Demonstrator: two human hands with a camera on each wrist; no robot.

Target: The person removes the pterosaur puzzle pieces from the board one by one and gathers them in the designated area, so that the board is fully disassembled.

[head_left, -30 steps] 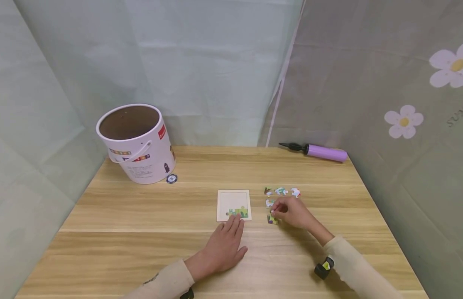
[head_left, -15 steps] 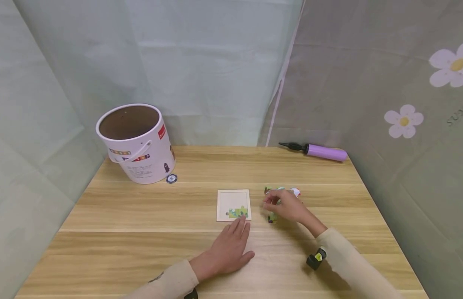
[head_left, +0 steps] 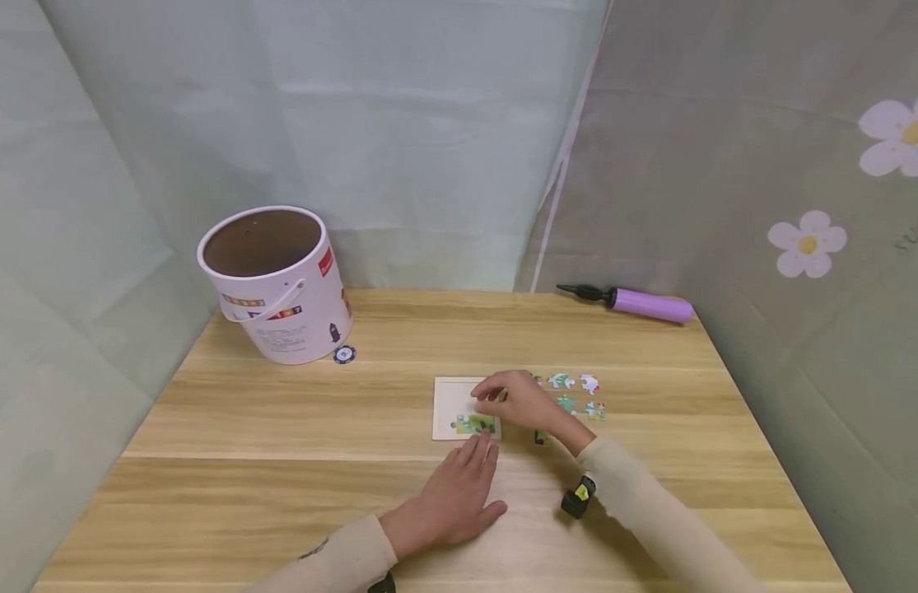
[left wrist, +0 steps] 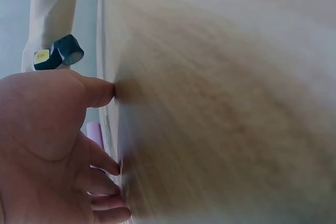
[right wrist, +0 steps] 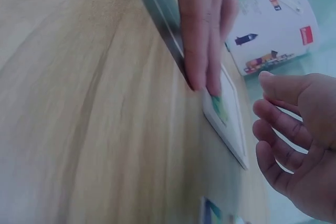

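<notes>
A small pale puzzle board lies on the wooden table, with joined green puzzle pieces along its near edge. My left hand lies with straight fingers, its fingertips at the board's near rim. My right hand is over the board's right side, thumb and index finger pinched together on a small puzzle piece, mostly hidden by the fingers. The right wrist view shows this curled right hand beside the raised board. Several loose puzzle pieces lie right of the board, some behind my right wrist.
A white bucket with a handle stands at the back left, a dark round chip by its base. At the back right lies a purple hand pump with a black nozzle. Fabric walls enclose the table's back and sides.
My right hand has moved left from the loose pieces to over the board. My left hand has shifted slightly right along the near rim. The camera view has shifted a little.
</notes>
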